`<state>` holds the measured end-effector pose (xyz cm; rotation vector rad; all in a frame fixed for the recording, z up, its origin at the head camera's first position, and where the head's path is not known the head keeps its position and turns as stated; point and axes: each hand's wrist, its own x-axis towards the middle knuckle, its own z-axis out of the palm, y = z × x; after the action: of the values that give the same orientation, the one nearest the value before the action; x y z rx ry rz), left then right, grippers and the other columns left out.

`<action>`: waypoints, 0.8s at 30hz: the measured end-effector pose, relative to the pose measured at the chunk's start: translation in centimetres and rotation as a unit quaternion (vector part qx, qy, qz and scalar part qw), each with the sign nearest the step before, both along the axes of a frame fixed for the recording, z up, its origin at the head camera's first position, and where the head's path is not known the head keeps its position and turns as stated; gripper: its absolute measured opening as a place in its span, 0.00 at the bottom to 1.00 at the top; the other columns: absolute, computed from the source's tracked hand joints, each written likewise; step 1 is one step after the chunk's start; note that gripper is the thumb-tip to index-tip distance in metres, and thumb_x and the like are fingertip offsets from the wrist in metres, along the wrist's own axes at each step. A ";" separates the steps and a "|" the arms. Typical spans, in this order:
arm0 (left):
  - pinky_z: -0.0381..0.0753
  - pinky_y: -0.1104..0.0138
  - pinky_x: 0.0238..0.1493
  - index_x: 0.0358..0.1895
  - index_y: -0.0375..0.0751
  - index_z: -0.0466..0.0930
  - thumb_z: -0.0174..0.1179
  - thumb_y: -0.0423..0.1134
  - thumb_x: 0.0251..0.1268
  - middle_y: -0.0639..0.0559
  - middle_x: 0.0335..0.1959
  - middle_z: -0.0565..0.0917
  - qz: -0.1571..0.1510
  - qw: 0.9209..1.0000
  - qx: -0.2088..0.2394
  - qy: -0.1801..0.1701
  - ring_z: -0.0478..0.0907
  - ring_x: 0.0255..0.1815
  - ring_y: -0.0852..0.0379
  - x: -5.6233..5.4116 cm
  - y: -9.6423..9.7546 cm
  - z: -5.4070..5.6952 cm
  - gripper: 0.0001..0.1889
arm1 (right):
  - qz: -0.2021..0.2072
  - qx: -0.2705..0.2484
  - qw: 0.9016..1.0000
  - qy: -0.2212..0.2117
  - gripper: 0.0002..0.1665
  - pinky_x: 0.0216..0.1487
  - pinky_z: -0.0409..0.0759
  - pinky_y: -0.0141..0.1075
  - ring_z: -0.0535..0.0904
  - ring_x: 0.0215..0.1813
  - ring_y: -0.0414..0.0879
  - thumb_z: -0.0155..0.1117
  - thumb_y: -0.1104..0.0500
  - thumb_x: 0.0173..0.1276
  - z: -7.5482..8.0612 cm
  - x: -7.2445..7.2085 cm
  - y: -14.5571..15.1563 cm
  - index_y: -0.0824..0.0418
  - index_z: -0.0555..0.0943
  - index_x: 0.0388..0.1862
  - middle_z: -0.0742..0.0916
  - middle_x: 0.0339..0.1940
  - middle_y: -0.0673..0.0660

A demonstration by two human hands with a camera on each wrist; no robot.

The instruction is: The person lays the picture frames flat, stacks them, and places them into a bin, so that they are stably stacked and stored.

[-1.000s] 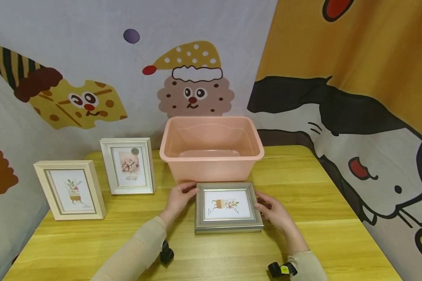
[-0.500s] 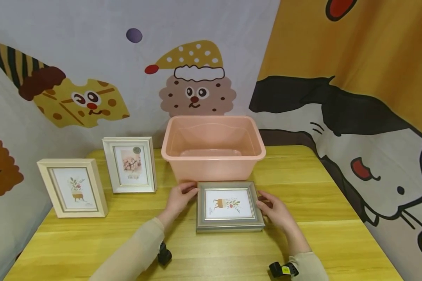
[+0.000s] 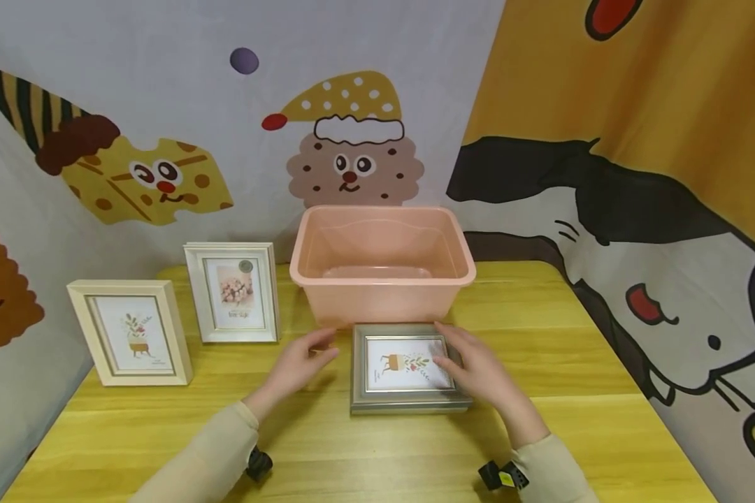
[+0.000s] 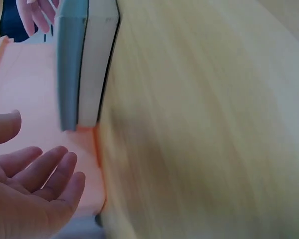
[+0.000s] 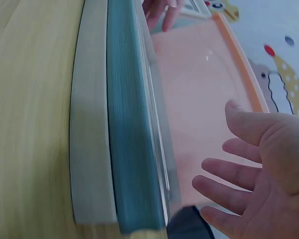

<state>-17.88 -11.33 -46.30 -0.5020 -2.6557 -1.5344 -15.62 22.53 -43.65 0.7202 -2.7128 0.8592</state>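
Note:
A grey-silver picture frame (image 3: 360, 370) with a potted-plant print lies flat on the wooden table, right in front of the pink plastic bin (image 3: 384, 300). My left hand (image 3: 294, 365) is off to the frame's left, fingers loosely bent, holding nothing; the left wrist view shows a gap between these fingers and the frame's side (image 4: 72, 74). Over the frame's right edge hovers my right hand (image 3: 481, 363), overlapping the print in the head view. In the right wrist view its fingers are spread and apart from the frame (image 5: 132, 124).
A cream picture frame (image 3: 179, 335) stands upright at the left of the table (image 3: 377, 461). Behind it stands a white frame (image 3: 196, 293) with a flower picture. A cartoon-printed cloth (image 3: 377, 42) hangs close behind the bin.
Both hands have come off the grey-silver frame's sides. The left has drawn back leftward toward me, and the right has shifted left over the frame's edge. The frame stays put.

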 end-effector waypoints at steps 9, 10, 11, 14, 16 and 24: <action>0.74 0.43 0.59 0.65 0.29 0.72 0.64 0.36 0.68 0.37 0.51 0.84 0.018 0.999 -0.025 0.036 0.79 0.55 0.40 1.4 -4.0 1.2 0.26 | 0.020 -0.033 0.999 -0.015 0.38 0.63 0.73 0.56 0.75 0.64 0.59 0.70 0.56 0.67 -0.3 -0.3 -2.6 0.64 0.69 0.72 0.80 0.63 0.62; 0.74 0.43 0.59 0.66 0.29 0.72 0.64 0.36 0.68 0.37 0.51 0.84 0.024 0.999 -0.023 0.041 0.79 0.55 0.40 1.5 -4.4 1.3 0.26 | 0.020 -0.043 0.999 -0.020 0.38 0.62 0.74 0.56 0.76 0.63 0.58 0.70 0.56 0.67 -0.4 -0.3 -2.9 0.64 0.69 0.72 0.81 0.62 0.61; 0.74 0.43 0.59 0.66 0.29 0.72 0.64 0.36 0.68 0.37 0.51 0.85 0.029 0.998 -0.023 0.048 0.79 0.55 0.40 1.6 -4.9 1.3 0.26 | 0.021 -0.052 0.998 -0.022 0.38 0.61 0.75 0.56 0.76 0.62 0.58 0.71 0.57 0.66 -0.6 -0.3 -3.3 0.64 0.69 0.72 0.82 0.61 0.60; 0.75 0.41 0.57 0.65 0.29 0.73 0.65 0.35 0.67 0.37 0.49 0.85 0.045 0.996 -0.024 0.067 0.80 0.54 0.39 1.9 -6.4 1.5 0.25 | 0.034 -0.075 0.996 -0.018 0.38 0.58 0.77 0.55 0.78 0.60 0.57 0.72 0.59 0.65 -1.1 -0.3 -4.5 0.66 0.70 0.71 0.83 0.58 0.60; 0.76 0.41 0.56 0.64 0.28 0.74 0.65 0.34 0.67 0.38 0.48 0.86 0.053 0.995 -0.028 0.078 0.81 0.52 0.39 2.0 -7.4 1.6 0.25 | 0.044 -0.083 0.995 -0.013 0.38 0.56 0.79 0.54 0.79 0.59 0.57 0.73 0.61 0.64 -1.4 -0.2 -5.3 0.67 0.71 0.70 0.84 0.57 0.61; 0.78 0.66 0.54 0.67 0.34 0.73 0.63 0.40 0.70 0.44 0.49 0.86 0.105 0.989 -0.076 0.069 0.79 0.55 0.40 3.2 -12.0 2.8 0.26 | 0.075 -0.086 0.993 -0.013 0.37 0.55 0.79 0.51 0.79 0.57 0.54 0.72 0.59 0.65 -1.6 -0.5 -7.8 0.68 0.70 0.70 0.85 0.55 0.59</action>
<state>-14.64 -23.36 -43.54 -0.3085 -2.6338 -1.2027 -16.08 14.69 -45.25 0.8893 -2.5909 1.1280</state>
